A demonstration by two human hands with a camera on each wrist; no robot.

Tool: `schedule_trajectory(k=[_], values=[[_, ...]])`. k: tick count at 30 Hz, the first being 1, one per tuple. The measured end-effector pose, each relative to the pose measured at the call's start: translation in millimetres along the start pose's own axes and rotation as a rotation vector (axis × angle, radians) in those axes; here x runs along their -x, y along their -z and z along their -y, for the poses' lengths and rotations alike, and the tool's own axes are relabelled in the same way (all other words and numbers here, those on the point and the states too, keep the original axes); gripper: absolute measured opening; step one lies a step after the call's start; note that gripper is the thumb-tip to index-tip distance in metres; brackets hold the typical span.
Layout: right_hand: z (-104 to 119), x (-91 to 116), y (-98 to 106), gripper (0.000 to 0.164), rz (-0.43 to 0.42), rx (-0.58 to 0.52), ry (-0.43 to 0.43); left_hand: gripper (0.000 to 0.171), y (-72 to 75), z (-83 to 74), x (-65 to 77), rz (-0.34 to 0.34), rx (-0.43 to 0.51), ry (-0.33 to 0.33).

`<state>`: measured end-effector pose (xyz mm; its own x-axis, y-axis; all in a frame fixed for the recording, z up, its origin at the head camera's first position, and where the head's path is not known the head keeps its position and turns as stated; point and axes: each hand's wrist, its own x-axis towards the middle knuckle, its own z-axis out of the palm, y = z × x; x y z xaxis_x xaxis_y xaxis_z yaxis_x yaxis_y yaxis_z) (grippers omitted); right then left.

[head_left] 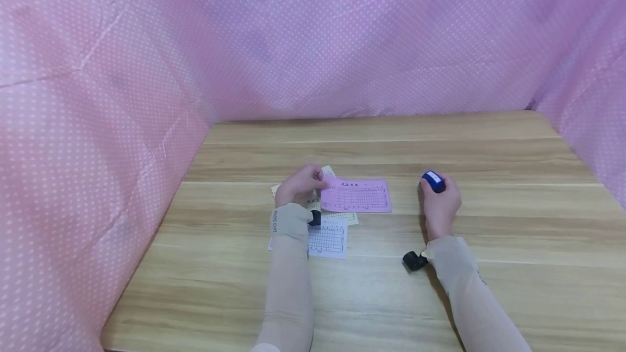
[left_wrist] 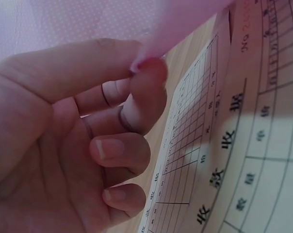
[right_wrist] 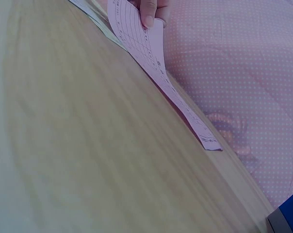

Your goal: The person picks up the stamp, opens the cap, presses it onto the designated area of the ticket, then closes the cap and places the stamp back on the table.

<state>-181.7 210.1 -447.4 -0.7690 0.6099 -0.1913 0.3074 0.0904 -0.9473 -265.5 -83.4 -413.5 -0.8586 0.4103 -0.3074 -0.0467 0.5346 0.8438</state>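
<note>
My left hand pinches the left end of a pink receipt slip between thumb and index finger. In the left wrist view the pink paper rises from that pinch, while the other fingers curl loosely below. Beneath it lie a pale yellow receipt slip and a white one, partly hidden by the left hand and wrist. To the right, my right hand grips a small blue stamp with a white label on top. Only a corner of the stamp shows in the right wrist view.
The slips lie on a wood-grain table. Pink dotted cloth hangs behind the table and along both sides. A black wrist camera sticks out from the right sleeve, another from the left.
</note>
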Motion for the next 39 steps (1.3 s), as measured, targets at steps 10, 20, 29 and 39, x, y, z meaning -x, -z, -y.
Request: schedule_trajectory(k=[10, 20, 29, 39], values=[[-1.0, -1.7, -0.3, 0.050, 0.008, 0.007, -0.013, 0.018, 0.9, 1.2, -0.3, 0.005, -0.070, 0.030], [-0.5, -2.0, -0.1, 0.049, 0.003, 0.008, -0.008, 0.019, 2.3, -0.9, 1.7, 0.023, -0.167, 0.008], [0.3, -1.1, -0.5, 0.049, 0.009, 0.006, -0.017, 0.020, 2.2, -2.2, 4.3, 0.036, -0.097, 0.064], [0.6, -1.7, -1.1, 0.049, 0.005, 0.003, -0.021, 0.013, 3.7, -1.6, 3.8, -0.019, -0.125, 0.067]])
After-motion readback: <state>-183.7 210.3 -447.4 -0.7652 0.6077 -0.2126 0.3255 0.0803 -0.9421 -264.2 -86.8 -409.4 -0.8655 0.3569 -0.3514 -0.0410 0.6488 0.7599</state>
